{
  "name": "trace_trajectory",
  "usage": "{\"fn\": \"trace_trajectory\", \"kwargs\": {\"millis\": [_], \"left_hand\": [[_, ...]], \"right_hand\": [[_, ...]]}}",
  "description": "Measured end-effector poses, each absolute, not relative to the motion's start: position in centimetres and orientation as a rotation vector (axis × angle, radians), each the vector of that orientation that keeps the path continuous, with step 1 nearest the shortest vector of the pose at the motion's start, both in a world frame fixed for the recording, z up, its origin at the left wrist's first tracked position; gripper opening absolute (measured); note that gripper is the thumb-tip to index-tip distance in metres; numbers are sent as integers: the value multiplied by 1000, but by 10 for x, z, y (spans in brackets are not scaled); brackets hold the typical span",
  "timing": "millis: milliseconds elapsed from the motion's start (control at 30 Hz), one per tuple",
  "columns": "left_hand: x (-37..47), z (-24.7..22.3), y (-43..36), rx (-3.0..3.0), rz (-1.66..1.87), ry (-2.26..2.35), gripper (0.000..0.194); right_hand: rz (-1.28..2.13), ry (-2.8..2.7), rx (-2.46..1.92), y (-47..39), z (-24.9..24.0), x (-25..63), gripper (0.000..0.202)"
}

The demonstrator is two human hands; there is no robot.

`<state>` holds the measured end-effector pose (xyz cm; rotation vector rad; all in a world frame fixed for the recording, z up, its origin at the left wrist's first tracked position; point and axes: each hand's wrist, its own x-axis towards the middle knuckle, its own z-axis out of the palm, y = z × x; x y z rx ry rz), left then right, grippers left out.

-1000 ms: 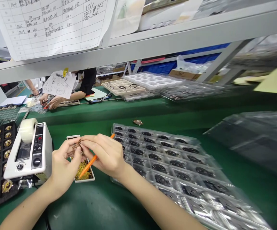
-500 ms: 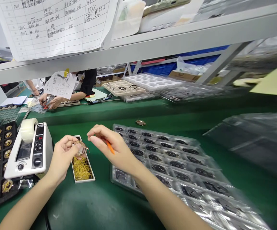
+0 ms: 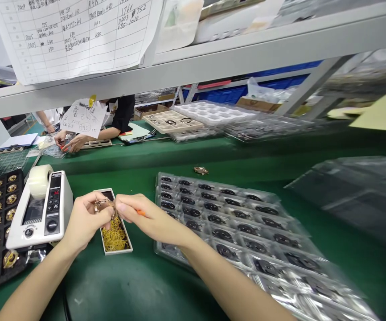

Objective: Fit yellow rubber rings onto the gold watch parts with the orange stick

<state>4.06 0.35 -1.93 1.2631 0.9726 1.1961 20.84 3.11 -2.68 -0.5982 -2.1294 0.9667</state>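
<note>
Copper-toned and shiny, a small, intricate metal part [image 3: 102,203] is pinched in the fingers of the left hand [image 3: 85,219], the right hand [image 3: 148,217] gripping an orange tool [image 3: 141,213] at its edge

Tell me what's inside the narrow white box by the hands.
The white box holds a tangle of thin yellow pieces in its near part; its far end shows dark. The left hand, right hand and metal part cover its middle, so contents there can't be seen.

Box [image 3: 118,252] between dispenser [image 3: 44,223] (left) and tray [image 3: 203,215]
</note>
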Motion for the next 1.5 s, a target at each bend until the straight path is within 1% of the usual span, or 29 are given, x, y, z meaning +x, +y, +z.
{"fn": "trace_trajectory", "kwargs": {"millis": [67,167,233,400,500,533,633,700,767,867,967,1000,1100,1167,1200,1267,1400,1500], "left_hand": [[39,-20,6,1275,1209,969,16],[37,-22,8,1303,1244,975,19],[36,-23,9,1330,1258,970,21],[39,-30,12,1440,1304,1031,20],[39,-42,16,1775,1472,1198,13],[39,-48,17,1957,1554,1241,16],[40,-60,20,2532,1714,1314,35],[42,-62,17,2775,1683,1405,40],[46,-60,7,2802,1589,1571,41],[48,-55,-23,2517,1418,1658,38],[35,-62,-61,1868,1295,1535,23],[27,-68,-74,1567,1301,1517,26],[-4,-90,-101,708,1505,1476,55],[-24,-100,-109,385,1647,1457,65],[-33,-103,-110,310,1685,1458,66],[-44,-104,-108,283,1710,1465,63],[-46,-96,-107,343,1775,1472,45],[-38,-85,-114,496,1900,1514,30]], "right_hand": [[997,-2109,-624,33,-27,209,39],[963,-2111,-636,36,-26,210,29],[957,-2112,-623,37,-27,210,28],[1054,-2027,-683,37,-32,203,46],[1200,-1828,-794,35,-32,196,51],[1250,-1748,-813,34,-32,194,51],[1445,-1520,-794,29,-32,189,48],[1568,-1411,-754,27,-31,188,48],[1546,-1418,-737,27,-30,189,47],[1200,-1568,-815,31,-28,197,40],[885,-1637,-899,37,-28,206,33],[836,-1639,-916,39,-28,208,31],[787,-1630,-933,40,-28,211,28],[796,-1632,-937,38,-28,211,29],[801,-1635,-940,37,-28,210,30],[805,-1635,-944,36,-28,210,31],[809,-1622,-956,33,-27,211,36],[796,-1626,-975,32,-25,213,37]]}}
